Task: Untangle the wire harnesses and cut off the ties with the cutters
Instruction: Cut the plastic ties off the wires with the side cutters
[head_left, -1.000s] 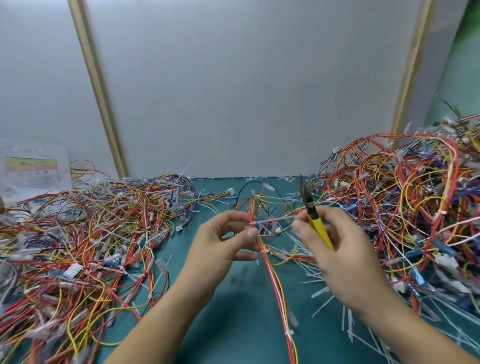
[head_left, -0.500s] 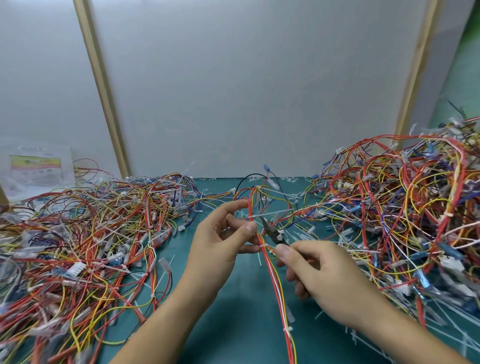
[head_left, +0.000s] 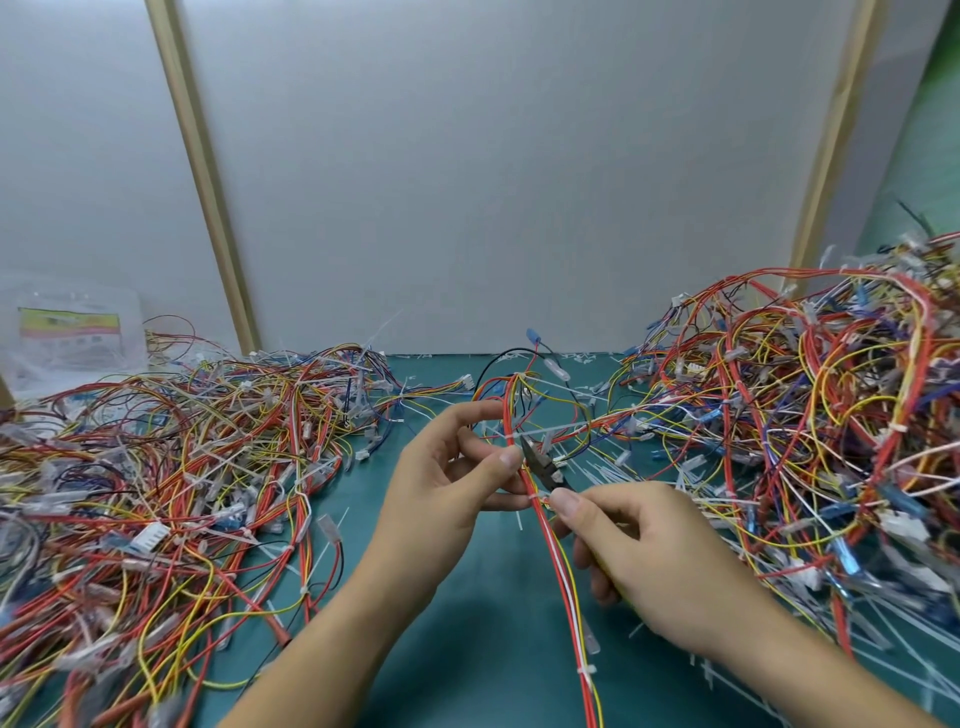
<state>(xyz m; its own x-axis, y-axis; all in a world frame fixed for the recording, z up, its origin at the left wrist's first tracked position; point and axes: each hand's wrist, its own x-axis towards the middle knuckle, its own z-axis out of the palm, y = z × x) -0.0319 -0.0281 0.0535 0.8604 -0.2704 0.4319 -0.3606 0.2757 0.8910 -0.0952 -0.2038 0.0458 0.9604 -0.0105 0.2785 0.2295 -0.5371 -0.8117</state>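
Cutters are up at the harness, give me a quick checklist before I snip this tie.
1. Harness steadied: left hand pinches it beside the blades. Ok.
2. Cutters held: right hand grips them, handles mostly hidden. Ok.
3. Tip at the white tie: ok.
4. Blades around tie only, no wire: cannot tell.
5. Left thumb clear of blades: nearly touching. Not ok.

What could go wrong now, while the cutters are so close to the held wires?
1. The cutters in the right hand point into the harness beside a white tie; the blades might nick a red wire instead.
2. The left hand pinches the wires with its thumb right by the blades; a slip could cut it.
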